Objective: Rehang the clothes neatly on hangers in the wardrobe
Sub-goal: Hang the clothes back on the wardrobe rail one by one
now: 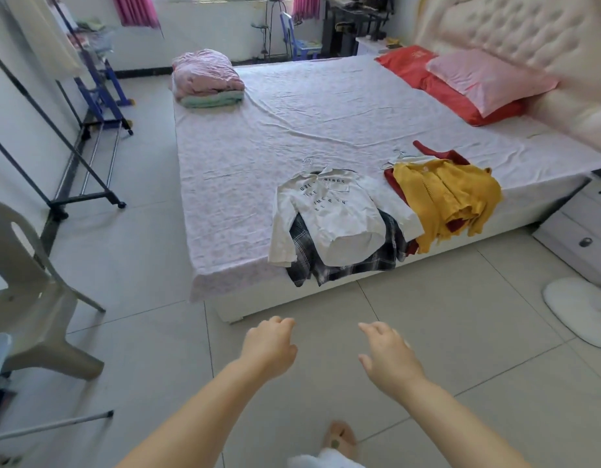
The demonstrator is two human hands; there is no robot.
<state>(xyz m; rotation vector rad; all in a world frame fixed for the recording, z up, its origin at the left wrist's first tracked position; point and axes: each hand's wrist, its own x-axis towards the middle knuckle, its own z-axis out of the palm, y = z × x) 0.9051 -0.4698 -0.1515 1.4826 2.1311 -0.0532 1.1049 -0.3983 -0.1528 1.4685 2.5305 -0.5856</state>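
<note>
At lower centre, left hand (pixel 270 346) and right hand (pixel 390 356) stretched out over the floor, both empty, fingers loose and lightly curled. Above them, mid-frame on the near edge of the bed (pixel 258 146), white shirt (pixel 336 214) on a hanger (pixel 307 161), spread over a plaid garment (pixel 343 265); just right of it, yellow top (pixel 444 194) over a red garment (pixel 441 155). At far left, clothes rack (pixel 56 127); toward upper left, on the bed's far corner, folded quilts (pixel 204 76).

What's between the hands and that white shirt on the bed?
Head view: only bare floor tiles, then the plaid garment hanging over the bed edge beneath the white shirt. Left hand and right hand are empty.
</note>
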